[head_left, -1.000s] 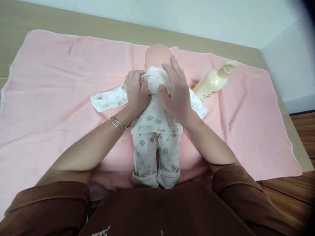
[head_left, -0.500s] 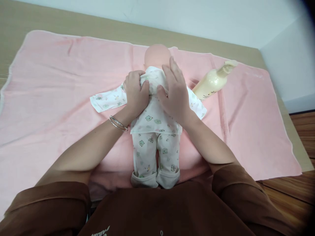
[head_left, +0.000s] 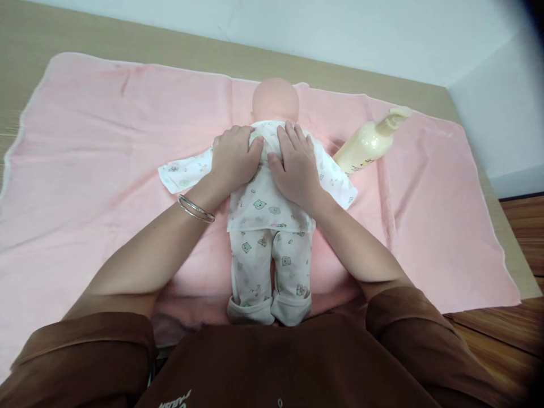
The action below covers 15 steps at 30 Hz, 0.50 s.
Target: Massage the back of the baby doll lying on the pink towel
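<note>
**Left hand** (head_left: 232, 158): open and pressed flat on the upper back of the doll's top, fingers loosely together and angled in toward the middle. Not gripping anything, as far as I can see.

**Right hand** (head_left: 295, 167): also open, fingers a bit more spread and pointing up toward the doll's head. Same deal, just resting flat with nothing pinched.

**Arms**: elbows out wide, both forearms angling in so the hands end up close together without touching. A metal bangle (head_left: 196, 208) sits on the left wrist, and brown sleeves (head_left: 420, 334) stop around the elbows.

**Baby doll** (head_left: 272, 198): lying lengthwise in the middle of the towel, bald head at the far end and feet toward the person. Looks like it's face down, since no face shows.

**Outfit** (head_left: 259, 207): white top and pants with a small animal print, ankle cuffs folded over, both sleeves stretched out flat to the sides.

**Pink towel** (head_left: 446, 226): spread across the desk (head_left: 127, 39), slightly wrinkled, under the doll.

**Pump bottle** (head_left: 368, 141): cream-coloured, lying tilted on the towel just past the sleeve on the right side of the view.
</note>
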{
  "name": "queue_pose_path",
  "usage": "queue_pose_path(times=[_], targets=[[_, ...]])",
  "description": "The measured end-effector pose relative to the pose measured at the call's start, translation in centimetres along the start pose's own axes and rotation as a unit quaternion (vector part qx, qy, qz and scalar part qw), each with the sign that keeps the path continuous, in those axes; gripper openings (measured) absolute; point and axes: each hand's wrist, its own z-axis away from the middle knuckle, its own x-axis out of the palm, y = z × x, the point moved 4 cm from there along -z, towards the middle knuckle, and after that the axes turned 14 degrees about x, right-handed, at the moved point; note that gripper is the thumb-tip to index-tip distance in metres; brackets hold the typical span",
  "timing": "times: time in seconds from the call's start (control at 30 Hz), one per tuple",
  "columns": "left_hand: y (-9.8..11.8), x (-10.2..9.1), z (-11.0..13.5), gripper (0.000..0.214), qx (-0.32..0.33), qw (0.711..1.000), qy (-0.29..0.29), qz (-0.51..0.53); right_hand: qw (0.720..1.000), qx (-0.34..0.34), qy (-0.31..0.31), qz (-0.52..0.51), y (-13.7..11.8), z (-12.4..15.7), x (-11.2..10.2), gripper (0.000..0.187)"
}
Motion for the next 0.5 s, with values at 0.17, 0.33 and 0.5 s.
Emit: queue_pose_path(times=[0.17,0.33,0.5], targets=[[-0.3,-0.6,-0.2,0.038,-0.010,1.000,-0.007,0.011,1.000,-0.015,0.010,-0.002,0.1,-0.1,0.5,0.069],[-0.9,-2.0,-0.5,0.034,-0.023,0.993,0.068,0.090,1.000,-0.024,0.002,0.007,-0.1,0.4,0.0,0.069],[-0.6,-4.3,-1.2,0.039,-0.023,0.985,0.105,0.134,0.999,-0.019,0.003,0.043,-0.8,1.5,-0.6,0.068]])
